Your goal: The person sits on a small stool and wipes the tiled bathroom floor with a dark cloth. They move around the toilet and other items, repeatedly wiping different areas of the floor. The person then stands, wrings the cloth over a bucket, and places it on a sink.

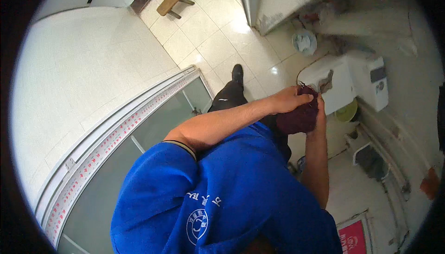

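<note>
A dark maroon cloth hangs bunched in front of me, held up at its top by both hands. My left hand is closed on its upper left edge, thumb laid across the fabric. My right hand grips the right side, its fingers mostly hidden behind the cloth. Just past my hands is a white appliance, like a washing machine, with a grey-brown rag lying on it.
A small wooden stool stands on the tiled floor. To the right are a lined bin and a green basin. A framed glass door runs along my left. A red package sits at the lower right.
</note>
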Demonstrator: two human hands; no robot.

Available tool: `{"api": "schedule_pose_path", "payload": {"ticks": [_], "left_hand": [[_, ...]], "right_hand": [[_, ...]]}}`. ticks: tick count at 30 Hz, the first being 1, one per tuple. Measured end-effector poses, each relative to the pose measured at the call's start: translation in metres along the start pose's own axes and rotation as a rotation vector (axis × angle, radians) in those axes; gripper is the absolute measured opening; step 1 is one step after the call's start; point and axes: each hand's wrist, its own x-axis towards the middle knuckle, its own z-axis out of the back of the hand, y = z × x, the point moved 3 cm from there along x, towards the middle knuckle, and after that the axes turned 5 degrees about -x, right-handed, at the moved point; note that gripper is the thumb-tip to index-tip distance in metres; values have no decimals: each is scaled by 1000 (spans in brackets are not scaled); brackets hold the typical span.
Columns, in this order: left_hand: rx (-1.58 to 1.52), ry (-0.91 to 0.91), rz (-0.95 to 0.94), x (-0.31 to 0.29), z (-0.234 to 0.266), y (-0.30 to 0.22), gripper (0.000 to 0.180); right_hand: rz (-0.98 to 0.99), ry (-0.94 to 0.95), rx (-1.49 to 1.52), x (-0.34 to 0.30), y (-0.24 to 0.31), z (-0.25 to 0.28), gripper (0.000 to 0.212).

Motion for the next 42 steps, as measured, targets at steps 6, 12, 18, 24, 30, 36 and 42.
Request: {"api": "schedule_pose_path", "payload": {"ticks": [6,12,18,24,30,36,42], "left_hand": [[97,-65,-74,-28,57,-33,48],[-212,-163,-64,-66,107,-43,48],[-429,-258,25,-109,175,-42,50],[-604,-345,-141,-119,219,-80,50],[-635,-355,-80,-120,326,-122,49],[-531,-449,-154,-156,446,-198,49],[-250,-514,-218,-196,528,-302,46]], "right_hand": [[-6,-49,-231,18,8,-81,53],[-163,26,-292,64,-23,-124,54],[-304,196,-459,83,-47,-209,58],[-283,265,-594,127,-43,-272,54],[-149,151,-731,218,-63,-343,47],[125,-88,-1014,289,-73,-462,58],[457,19,-1246,323,-43,-580,53]]}}
